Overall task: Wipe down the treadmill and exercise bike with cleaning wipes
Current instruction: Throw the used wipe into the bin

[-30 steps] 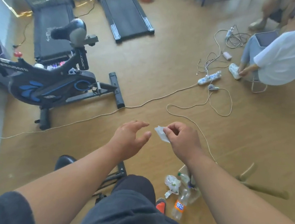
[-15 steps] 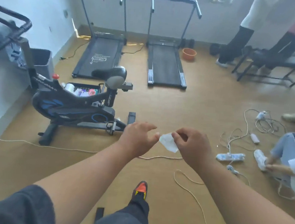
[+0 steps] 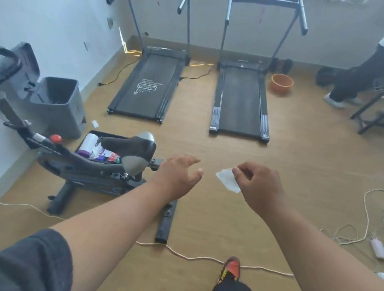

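A person's right hand (image 3: pixel 257 187) pinches a small white cleaning wipe (image 3: pixel 228 179), ready for wiping; the left hand (image 3: pixel 177 176) hangs spread and empty beside the black exercise bike (image 3: pixel 98 161).

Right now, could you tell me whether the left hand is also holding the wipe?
No, the left hand hangs open and apart from the wipe, which only the right hand pinches.

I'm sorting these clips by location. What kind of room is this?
Probably a small gym or workout room: two treadmills, the left treadmill and the right treadmill, stand against the far wall, and an exercise bike sits on the wooden floor nearby. The right hand pinches a wipe.
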